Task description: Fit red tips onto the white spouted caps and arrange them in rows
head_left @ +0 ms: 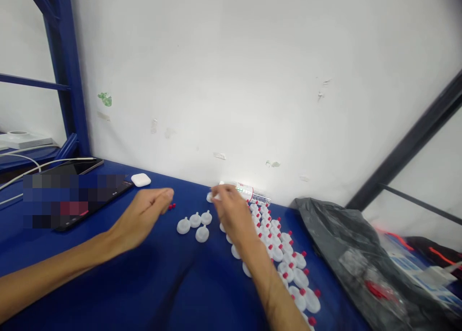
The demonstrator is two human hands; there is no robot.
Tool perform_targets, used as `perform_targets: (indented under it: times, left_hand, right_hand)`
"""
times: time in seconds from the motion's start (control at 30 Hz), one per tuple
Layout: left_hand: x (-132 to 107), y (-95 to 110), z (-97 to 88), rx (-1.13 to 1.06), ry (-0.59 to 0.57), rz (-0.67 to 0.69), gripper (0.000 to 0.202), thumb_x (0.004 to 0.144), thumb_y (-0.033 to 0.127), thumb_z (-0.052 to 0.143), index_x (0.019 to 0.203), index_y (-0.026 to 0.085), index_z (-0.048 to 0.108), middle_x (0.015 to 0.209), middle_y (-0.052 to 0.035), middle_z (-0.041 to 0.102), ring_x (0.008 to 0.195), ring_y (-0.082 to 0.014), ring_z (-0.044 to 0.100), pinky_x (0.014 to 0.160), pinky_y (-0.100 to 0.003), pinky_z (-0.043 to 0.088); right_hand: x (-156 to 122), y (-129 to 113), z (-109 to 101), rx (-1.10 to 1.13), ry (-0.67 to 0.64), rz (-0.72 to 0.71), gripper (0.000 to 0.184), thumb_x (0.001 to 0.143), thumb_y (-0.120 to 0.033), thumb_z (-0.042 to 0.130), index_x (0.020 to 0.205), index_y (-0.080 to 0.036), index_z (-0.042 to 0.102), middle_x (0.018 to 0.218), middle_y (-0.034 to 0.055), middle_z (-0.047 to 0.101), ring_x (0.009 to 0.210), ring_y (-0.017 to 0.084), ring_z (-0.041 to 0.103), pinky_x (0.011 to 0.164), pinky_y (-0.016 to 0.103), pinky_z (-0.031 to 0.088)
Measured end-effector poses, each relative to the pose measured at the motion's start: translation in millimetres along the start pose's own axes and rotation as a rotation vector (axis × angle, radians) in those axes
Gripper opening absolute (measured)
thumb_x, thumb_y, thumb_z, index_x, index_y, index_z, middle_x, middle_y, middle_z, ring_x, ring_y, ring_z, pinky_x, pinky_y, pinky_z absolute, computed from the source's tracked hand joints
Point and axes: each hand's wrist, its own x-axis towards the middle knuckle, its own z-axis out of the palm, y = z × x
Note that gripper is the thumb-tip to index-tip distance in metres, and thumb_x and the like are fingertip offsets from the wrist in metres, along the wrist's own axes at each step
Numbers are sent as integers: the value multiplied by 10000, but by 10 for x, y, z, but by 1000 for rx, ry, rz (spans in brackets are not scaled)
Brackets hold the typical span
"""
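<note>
My left hand (144,214) rests on the blue table (151,283) with its fingers curled, right beside a small red tip (172,206); whether it holds anything is hidden. My right hand (231,210) is pinched on a white cap (210,197) just above the table. In front of the hands lie several plain white caps (195,223). To the right, rows of white caps with red tips (288,263) run along my right forearm. A clear tube with a red band (249,192) lies behind my right hand against the wall.
A dark tablet (72,196) and a white earbud case (140,179) lie at the back left, with white cables (39,167) beyond. A black plastic bag (346,254) sits to the right. A white wall (252,81) closes the back, a blue frame post (68,66) stands left.
</note>
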Motion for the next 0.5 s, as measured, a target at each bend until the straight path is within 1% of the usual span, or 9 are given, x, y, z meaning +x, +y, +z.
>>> perform_targets:
  times: [0.03, 0.07, 0.13, 0.2, 0.3, 0.33, 0.4, 0.43, 0.5]
  left_hand:
    - [33, -14, -43, 15, 38, -22, 494, 1162, 534, 211, 722, 315, 256, 655, 62, 323, 582, -185, 387, 587, -357, 349]
    - [71, -35, -80, 41, 67, -33, 479, 1145, 538, 245, 722, 313, 259, 659, 60, 319, 596, -189, 378, 610, -364, 336]
    - [147, -89, -126, 114, 93, -46, 445, 1096, 533, 342, 715, 303, 332, 662, 46, 387, 625, -207, 418, 664, -384, 325]
    - [202, -152, -129, 182, 76, -68, 401, 1062, 515, 405, 733, 291, 454, 684, 11, 509, 672, -247, 523, 711, -408, 356]
    - [236, -253, -91, 239, 8, -98, 416, 1054, 541, 416, 884, 267, 679, 874, -81, 733, 907, -355, 707, 829, -471, 476]
    - [238, -287, -77, 250, -15, -101, 450, 1055, 550, 409, 952, 256, 733, 975, -113, 782, 1013, -387, 734, 886, -500, 508]
    - [240, -354, -53, 265, -51, -104, 511, 1053, 541, 392, 1059, 231, 798, 1146, -160, 814, 1167, -424, 743, 993, -548, 540]
    - [242, -385, -44, 270, -64, -106, 524, 1048, 522, 389, 1085, 221, 816, 1179, -174, 814, 1192, -429, 746, 1024, -558, 549]
    - [247, -436, -32, 272, -79, -108, 510, 1022, 486, 409, 1122, 222, 834, 1186, -175, 821, 1185, -422, 763, 1040, -547, 571]
  right_hand:
    - [-3, 84, -70, -27, 45, 67, 160, 1118, -149, 637, 1192, -253, 733, 1156, 79, 805, 1029, 265, 812, 877, 402, 699]
    - [-5, 154, -135, -44, 82, 116, 151, 1135, -207, 638, 1247, -246, 733, 1183, 93, 812, 1043, 279, 816, 897, 431, 699]
    - [-6, 229, -220, -62, 125, 174, 237, 1151, -280, 634, 1369, -240, 721, 1230, 105, 832, 1127, 305, 815, 980, 481, 685]
    - [-5, 222, -232, -62, 115, 182, 285, 1143, -274, 632, 1411, -249, 725, 1242, 90, 852, 1170, 310, 811, 1036, 488, 663]
    - [-10, 135, -156, -52, 41, 179, 205, 1117, -219, 636, 1255, -262, 782, 1160, 53, 865, 1035, 290, 827, 930, 435, 662]
    - [-13, 108, -125, -52, 14, 181, 182, 1110, -202, 642, 1200, -263, 788, 1147, 43, 860, 979, 277, 824, 882, 418, 657]
    - [-19, 74, -76, -66, -34, 192, 152, 1098, -182, 668, 1136, -265, 788, 1156, 36, 844, 900, 252, 805, 816, 397, 639]
    - [-21, 68, -61, -80, -56, 198, 138, 1091, -175, 690, 1116, -267, 789, 1161, 35, 836, 902, 248, 799, 829, 398, 634]
    - [-23, 71, -45, -117, -104, 209, 130, 1073, -156, 736, 1080, -274, 789, 1106, 27, 832, 950, 258, 796, 932, 426, 624]
